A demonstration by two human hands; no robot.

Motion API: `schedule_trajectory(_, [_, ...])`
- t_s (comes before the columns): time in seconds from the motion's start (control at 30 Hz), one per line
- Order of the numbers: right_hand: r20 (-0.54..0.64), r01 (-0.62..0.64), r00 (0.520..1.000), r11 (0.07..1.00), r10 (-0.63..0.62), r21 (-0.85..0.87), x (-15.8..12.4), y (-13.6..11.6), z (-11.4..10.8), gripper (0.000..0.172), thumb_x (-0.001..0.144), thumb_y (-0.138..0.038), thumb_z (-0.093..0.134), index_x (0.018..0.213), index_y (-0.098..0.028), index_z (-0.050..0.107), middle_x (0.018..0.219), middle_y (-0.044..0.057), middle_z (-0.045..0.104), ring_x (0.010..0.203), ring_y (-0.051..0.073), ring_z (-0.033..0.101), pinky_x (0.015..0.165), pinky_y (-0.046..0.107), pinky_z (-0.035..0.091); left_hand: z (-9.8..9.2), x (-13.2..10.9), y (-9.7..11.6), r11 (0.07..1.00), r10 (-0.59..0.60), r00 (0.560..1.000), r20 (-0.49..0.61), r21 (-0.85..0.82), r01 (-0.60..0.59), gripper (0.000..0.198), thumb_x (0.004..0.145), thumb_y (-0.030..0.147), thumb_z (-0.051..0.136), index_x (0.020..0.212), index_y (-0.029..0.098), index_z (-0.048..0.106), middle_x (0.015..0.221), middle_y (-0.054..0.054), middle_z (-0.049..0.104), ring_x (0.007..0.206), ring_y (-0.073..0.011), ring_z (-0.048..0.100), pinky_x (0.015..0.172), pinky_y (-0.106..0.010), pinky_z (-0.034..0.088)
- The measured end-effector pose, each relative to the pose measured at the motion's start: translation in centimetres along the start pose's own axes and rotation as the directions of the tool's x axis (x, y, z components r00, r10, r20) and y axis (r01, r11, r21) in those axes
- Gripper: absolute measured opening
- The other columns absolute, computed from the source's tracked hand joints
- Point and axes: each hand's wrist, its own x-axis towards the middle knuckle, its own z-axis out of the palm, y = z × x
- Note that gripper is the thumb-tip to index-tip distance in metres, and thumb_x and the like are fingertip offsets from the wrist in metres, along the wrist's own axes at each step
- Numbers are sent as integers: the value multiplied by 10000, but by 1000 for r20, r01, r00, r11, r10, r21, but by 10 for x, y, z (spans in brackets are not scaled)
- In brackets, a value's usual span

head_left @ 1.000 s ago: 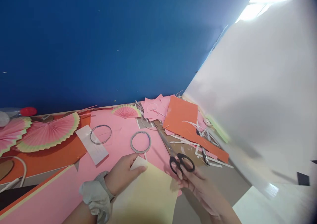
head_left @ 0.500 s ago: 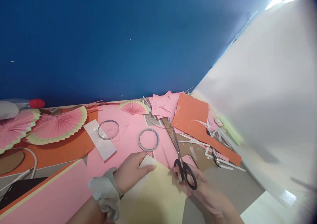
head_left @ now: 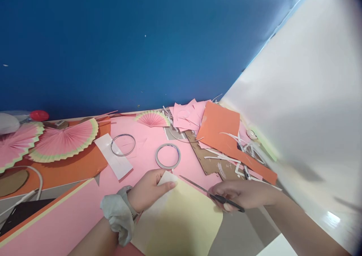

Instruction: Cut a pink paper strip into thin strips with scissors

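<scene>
My left hand [head_left: 154, 190], with a grey scrunchie [head_left: 120, 212] on its wrist, pinches the top corner of a pale yellow sheet of paper [head_left: 181, 218] between thumb and fingers. Black-handled scissors [head_left: 202, 189] are in my right hand [head_left: 233, 193]. Their blades point left along the sheet's upper right edge, the tips just right of my left thumb. Seen nearly edge-on, the blades do not show how far apart they are. Just beyond my left hand lies a roll of tape [head_left: 157, 161], a thin ring on pink paper [head_left: 147, 139].
Pleated pink paper fans [head_left: 63, 139] lie at the left, beside a second thin tape ring [head_left: 112, 146] and a white strip [head_left: 114, 158]. Orange paper [head_left: 219, 122], pink scraps [head_left: 185, 116] and white offcuts crowd the back right. A blue wall [head_left: 127, 52] stands behind.
My right hand has rotated the scissors from pointing away to pointing left, bringing the tips near my left thumb. My left hand keeps its hold on the yellow sheet.
</scene>
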Motion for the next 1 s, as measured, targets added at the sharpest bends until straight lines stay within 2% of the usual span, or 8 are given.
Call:
schedule_trajectory(0.1, [141, 2, 990, 992, -19, 126, 9, 0, 1, 438, 778, -586, 567, 794, -149, 575, 746, 19, 517, 688, 146, 517, 647, 262, 423, -1, 1, 0, 999, -6, 1000, 1, -52, 6, 337, 776, 465, 610, 840, 135, 586, 801, -38, 652, 708, -157, 600, 628, -250, 463])
schedule_trajectory(0.23, [172, 59, 981, 978, -95, 202, 16, 3, 2, 620, 668, -754, 540, 770, -143, 554, 738, 18, 509, 661, 144, 476, 646, 278, 400, -2, 2, 1, 998, -12, 1000, 9, -57, 13, 351, 780, 471, 606, 862, 130, 596, 811, -50, 664, 737, -177, 620, 653, -269, 478])
schedule_trajectory(0.43, [218, 148, 951, 940, -221, 307, 24, 1, 4, 579, 755, -695, 512, 821, -121, 557, 748, 35, 534, 645, 147, 508, 650, 285, 389, -2, 3, 4, 999, -28, 1000, 10, -32, 28, 363, 795, 469, 589, 883, 117, 605, 859, -78, 679, 795, -209, 637, 686, -296, 497])
schedule_trajectory(0.53, [198, 160, 954, 941, -225, 300, 27, 0, 4, 599, 771, -696, 487, 867, -111, 575, 739, 47, 570, 664, 161, 535, 668, 293, 401, -2, 3, 5, 998, -31, 999, 11, -48, 32, 355, 803, 464, 582, 907, 125, 607, 884, -76, 684, 816, -207, 637, 705, -294, 500])
schedule_trajectory(0.7, [191, 178, 951, 936, -242, 302, 31, 3, 6, 583, 781, -690, 479, 838, -116, 563, 742, 61, 585, 665, 169, 538, 666, 303, 412, -3, 3, 3, 997, -37, 999, 14, -68, 38, 334, 803, 458, 582, 916, 145, 615, 872, -53, 677, 784, -177, 615, 687, -267, 491])
schedule_trajectory(0.87, [179, 153, 959, 934, -218, 322, 35, 1, 10, 598, 755, -721, 472, 842, -136, 558, 709, 20, 526, 647, 151, 485, 660, 288, 411, -4, 3, 3, 999, -15, 996, 83, -36, 18, 322, 835, 453, 533, 811, 140, 602, 795, -29, 633, 711, -139, 562, 628, -230, 449])
schedule_trajectory(1.0, [188, 99, 966, 927, -177, 362, 36, -5, 14, 567, 751, -707, 495, 840, -149, 546, 717, -6, 461, 633, 131, 435, 650, 274, 396, -4, 4, 4, 999, 1, 998, 64, 38, -3, 322, 844, 451, 511, 757, 146, 570, 745, -9, 589, 670, -120, 519, 574, -207, 413])
